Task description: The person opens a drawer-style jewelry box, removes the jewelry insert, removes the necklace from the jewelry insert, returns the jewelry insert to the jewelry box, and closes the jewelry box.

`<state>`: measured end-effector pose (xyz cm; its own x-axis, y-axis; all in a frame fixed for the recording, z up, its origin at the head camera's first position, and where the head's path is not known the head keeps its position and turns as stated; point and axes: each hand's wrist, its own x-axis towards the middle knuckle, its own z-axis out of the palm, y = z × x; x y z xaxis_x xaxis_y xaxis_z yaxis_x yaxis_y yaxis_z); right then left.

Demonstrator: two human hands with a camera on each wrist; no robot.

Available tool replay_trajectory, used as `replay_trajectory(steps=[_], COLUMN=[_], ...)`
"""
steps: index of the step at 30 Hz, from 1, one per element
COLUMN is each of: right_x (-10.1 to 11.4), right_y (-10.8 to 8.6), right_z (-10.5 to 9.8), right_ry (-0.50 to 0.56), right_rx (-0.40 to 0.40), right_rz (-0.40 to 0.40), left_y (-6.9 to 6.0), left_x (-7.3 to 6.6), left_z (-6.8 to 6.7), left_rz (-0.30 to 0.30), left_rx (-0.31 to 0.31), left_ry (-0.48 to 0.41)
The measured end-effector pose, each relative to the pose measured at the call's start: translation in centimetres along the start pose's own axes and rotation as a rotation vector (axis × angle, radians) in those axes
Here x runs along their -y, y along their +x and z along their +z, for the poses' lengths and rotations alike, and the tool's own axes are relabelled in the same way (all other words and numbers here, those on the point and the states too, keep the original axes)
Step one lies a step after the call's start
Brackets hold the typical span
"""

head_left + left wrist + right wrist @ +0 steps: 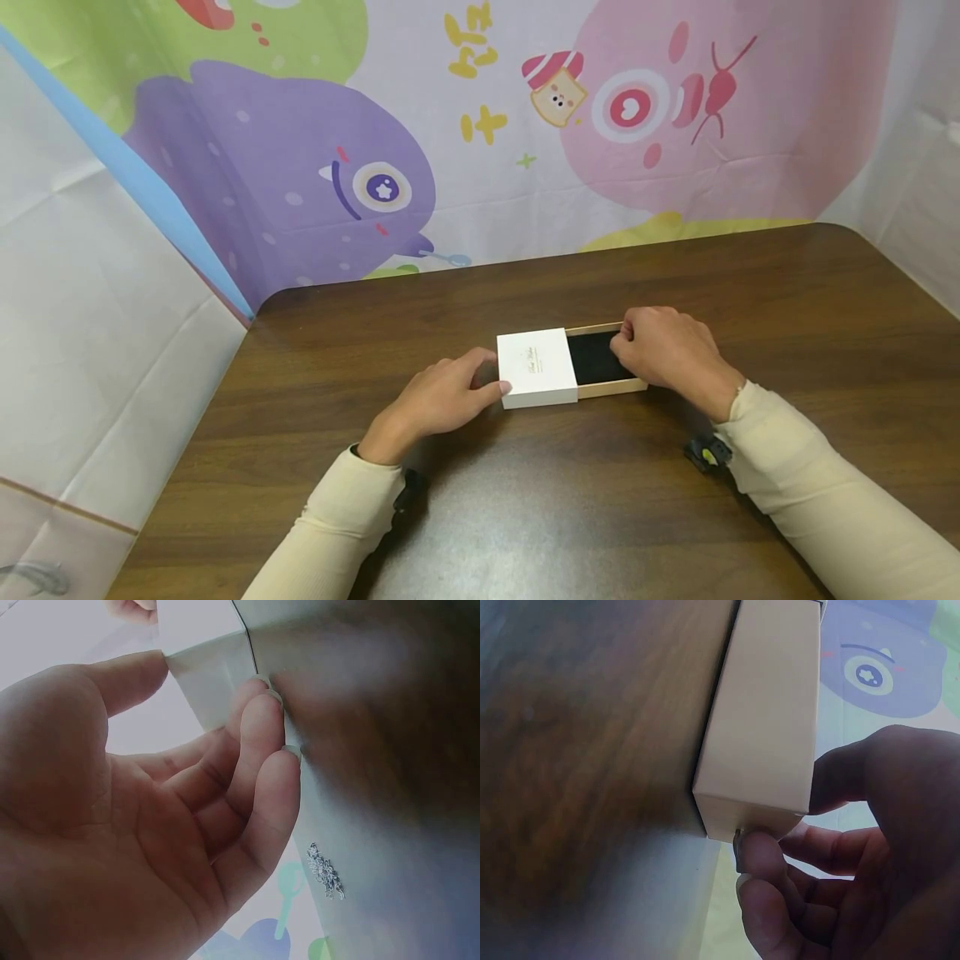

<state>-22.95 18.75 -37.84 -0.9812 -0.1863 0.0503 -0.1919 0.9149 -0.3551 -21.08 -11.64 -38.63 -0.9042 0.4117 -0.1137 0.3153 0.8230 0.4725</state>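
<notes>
A small white sliding box lies on the brown table, its printed sleeve to the left. From the sleeve's right side projects a tan drawer with a black lining. My left hand holds the sleeve's left end, the thumb at the near corner and the fingers bent at the far side. At the drawer's right end, my right hand pinches the end wall, with fingertips against its outer face in the right wrist view. Beyond the left fingers, a silver chain lies heaped on the table.
The wooden table extends around the box on all sides. A cartoon-printed cloth hangs along its back edge, and pale panels stand at the left. The chain cannot be made out in the head view.
</notes>
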Motion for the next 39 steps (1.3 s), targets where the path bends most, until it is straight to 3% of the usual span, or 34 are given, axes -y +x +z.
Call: replay_trajectory(steps=[39], right_x=[-0.01], right_y=[0.38], right_z=[0.05], right_ry=[-0.008], right_rx=[0.024], right_rz=[-0.011], left_y=[-0.23], left_x=[-0.16], left_z=[-0.13], left_rz=[-0.001], left_rx=[0.007], left_ry=[-0.005])
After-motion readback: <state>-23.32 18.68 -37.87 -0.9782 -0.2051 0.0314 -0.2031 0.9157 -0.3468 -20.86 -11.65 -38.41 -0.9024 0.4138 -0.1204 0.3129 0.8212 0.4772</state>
